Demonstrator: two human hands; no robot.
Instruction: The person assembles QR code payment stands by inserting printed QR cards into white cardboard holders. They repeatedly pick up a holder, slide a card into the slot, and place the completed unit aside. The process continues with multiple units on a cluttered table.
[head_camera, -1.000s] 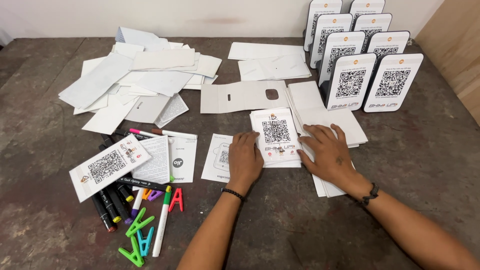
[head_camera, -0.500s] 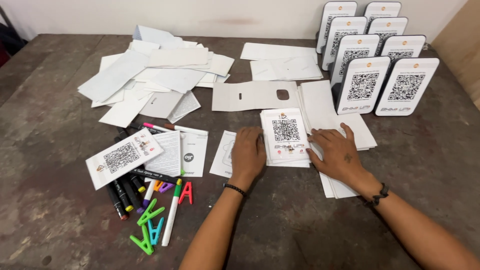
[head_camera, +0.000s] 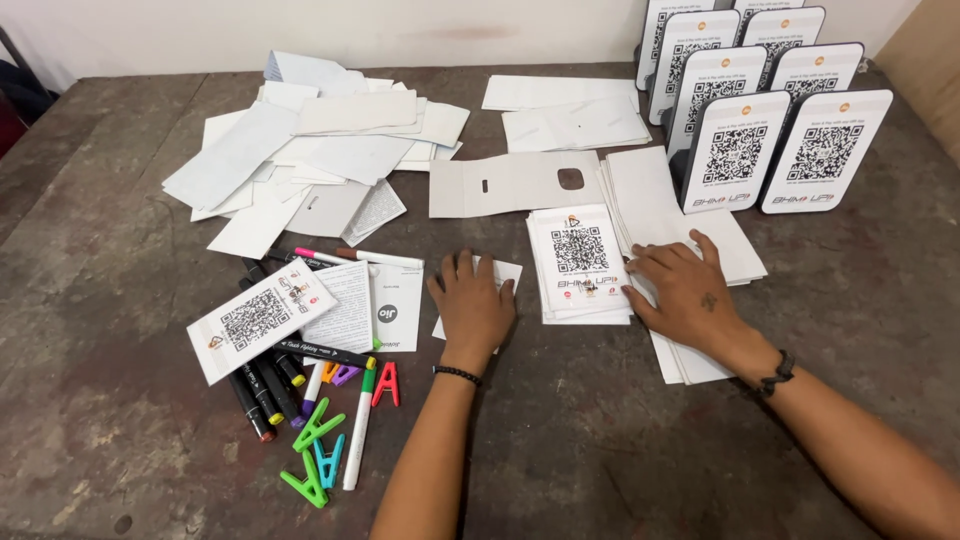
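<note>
My left hand (head_camera: 472, 306) lies flat, fingers spread, on a white leaflet (head_camera: 504, 272) on the grey table. To its right sits a small stack of white cards with a square code pattern (head_camera: 579, 262). My right hand (head_camera: 684, 288) rests palm down on a pile of white sheets (head_camera: 655, 195), its fingertips touching the right edge of the card stack. Neither hand grips anything.
Several upright white code stands (head_camera: 735, 150) fill the back right. A flat card cutout (head_camera: 510, 184) lies mid-table, and a heap of white paper backings (head_camera: 310, 150) at the back left. Marker pens (head_camera: 262, 385), coloured clips (head_camera: 318, 455), another code card (head_camera: 260, 318) and leaflets (head_camera: 375, 298) lie front left.
My left hand slid left off the code card stack onto the leaflet beside it. My right hand stayed at the stack's right edge. The camera view shifted slightly.
</note>
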